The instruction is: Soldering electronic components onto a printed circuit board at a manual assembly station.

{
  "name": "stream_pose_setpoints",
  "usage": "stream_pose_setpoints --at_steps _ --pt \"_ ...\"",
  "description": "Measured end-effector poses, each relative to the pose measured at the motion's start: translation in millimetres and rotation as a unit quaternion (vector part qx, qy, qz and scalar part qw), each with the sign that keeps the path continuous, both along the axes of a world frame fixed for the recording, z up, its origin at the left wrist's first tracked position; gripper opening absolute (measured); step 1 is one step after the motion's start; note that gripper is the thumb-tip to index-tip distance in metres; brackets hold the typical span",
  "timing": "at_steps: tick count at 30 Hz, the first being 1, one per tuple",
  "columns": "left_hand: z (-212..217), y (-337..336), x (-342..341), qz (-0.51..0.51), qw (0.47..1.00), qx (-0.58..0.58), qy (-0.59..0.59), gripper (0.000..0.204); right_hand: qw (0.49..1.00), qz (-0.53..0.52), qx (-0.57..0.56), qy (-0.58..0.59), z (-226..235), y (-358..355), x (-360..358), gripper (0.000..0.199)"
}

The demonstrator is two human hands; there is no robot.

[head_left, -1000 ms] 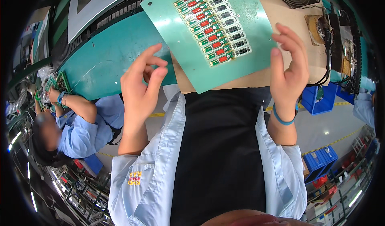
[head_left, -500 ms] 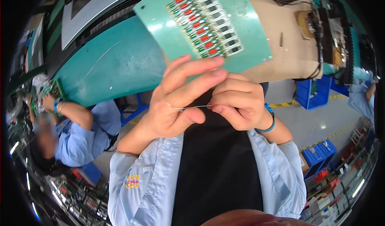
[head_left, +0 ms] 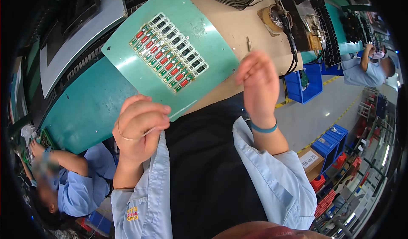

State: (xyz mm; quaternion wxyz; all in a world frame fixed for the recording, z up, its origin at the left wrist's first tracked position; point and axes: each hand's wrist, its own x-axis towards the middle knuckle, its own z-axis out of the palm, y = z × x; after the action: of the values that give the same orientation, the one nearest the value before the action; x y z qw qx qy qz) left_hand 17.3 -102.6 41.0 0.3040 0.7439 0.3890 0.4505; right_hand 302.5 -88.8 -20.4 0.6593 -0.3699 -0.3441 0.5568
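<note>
Blue plastic bins (head_left: 298,89) stand right of the flat tan surface (head_left: 219,21), the left hand (head_left: 141,127) pinches thin pale wire (head_left: 148,132), and the blurred right hand (head_left: 260,84) half-curls, contents unclear.

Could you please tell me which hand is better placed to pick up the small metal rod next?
Probably the right hand: though blurred, it is the nearer one to the small metal rod, and nothing shows in its grasp. The left hand is farther away and holds a thin wire.
</note>
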Motion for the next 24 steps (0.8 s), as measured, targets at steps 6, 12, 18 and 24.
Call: stream_pose_setpoints --at_steps 6,12,18,24 --pt "4.3 13.0 -0.5 0.054 0.998 -0.008 0.015 0.017 0.937 -0.078 0.024 0.341 -27.5 51.5 72.3 0.048" --pt "1.8 25.8 -17.8 0.087 0.996 0.031 0.019 0.018 0.965 -0.069 0.126 0.220 -22.8 32.6 71.8 0.042" --pt "-2.5 42.3 -26.8 0.145 0.988 0.053 0.028 0.015 0.973 -0.151 0.158 0.073 -20.2 14.9 76.9 0.040" --pt "-1.3 64.4 -17.8 0.150 0.984 0.080 0.053 0.013 0.969 -0.073 0.218 -0.094 -1.7 4.0 60.6 0.046"
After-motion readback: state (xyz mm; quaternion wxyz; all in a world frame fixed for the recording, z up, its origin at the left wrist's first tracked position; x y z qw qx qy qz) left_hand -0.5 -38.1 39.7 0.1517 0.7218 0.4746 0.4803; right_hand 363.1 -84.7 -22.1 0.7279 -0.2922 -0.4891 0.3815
